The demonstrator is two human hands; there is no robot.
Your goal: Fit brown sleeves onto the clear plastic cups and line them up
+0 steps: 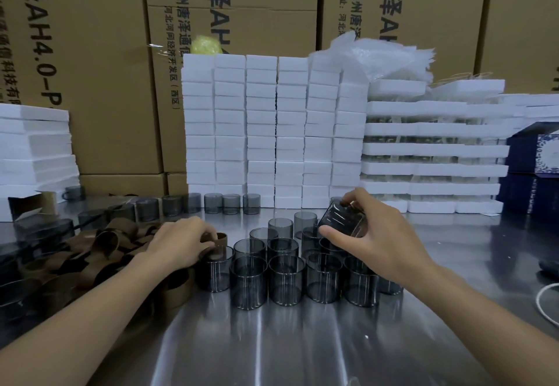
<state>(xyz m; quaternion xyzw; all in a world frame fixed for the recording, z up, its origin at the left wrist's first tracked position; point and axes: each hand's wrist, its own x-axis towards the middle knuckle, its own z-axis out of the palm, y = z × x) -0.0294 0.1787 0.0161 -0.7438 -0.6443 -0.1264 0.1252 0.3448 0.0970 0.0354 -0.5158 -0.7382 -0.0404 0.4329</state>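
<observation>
While foam blocks (260,131) wall the table (302,340) behind and cups (284,276) crowd its middle, left hand (178,243) pinches a sleeve (217,241); right hand (378,234) grips a tilted cup (343,219).

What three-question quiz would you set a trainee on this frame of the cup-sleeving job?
1. True or false: the right hand holds its cup upright on the table.
2. The pile of loose sleeves lies: A) left of the cup cluster; B) right of it; C) in front of it, nearer the person.
3. Fill in: the left hand holds a brown ____.

Key: 1 false, the cup is lifted and tilted; 2 A; 3 sleeve.
</observation>
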